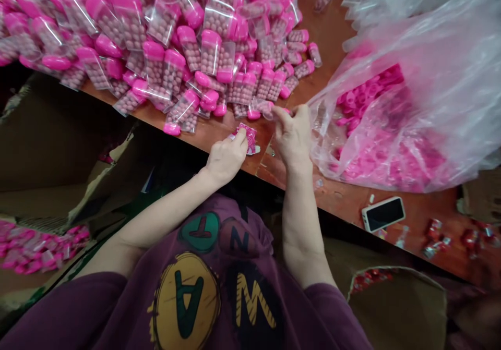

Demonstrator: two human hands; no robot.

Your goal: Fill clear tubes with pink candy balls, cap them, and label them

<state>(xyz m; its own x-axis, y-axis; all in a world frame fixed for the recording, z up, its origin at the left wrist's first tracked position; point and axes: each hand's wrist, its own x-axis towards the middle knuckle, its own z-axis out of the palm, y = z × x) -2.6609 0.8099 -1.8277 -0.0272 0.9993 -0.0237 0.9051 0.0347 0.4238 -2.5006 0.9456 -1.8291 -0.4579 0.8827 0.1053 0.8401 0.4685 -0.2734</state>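
My left hand (229, 158) is at the table's front edge, its thumb and fingers pinched on a small stack of pink printed labels (250, 137) lying on the wood. To its right, my right hand (294, 135) has its fingers closed around a small clear container (266, 109) with a pink cap, at the near edge of the heap; the fingers hide part of it. Just beyond both hands lies a large heap of pink-capped clear containers (211, 52) filled with small pink balls.
A clear plastic bag (426, 105) of pink caps (371, 89) stands on the right of the wooden table (344, 204). A white-framed phone (383, 214) and red-wrapped pieces (434, 238) lie nearer. Below the edge, a cardboard box (50, 183) is at left, with pink-capped containers (43, 248) lower down.
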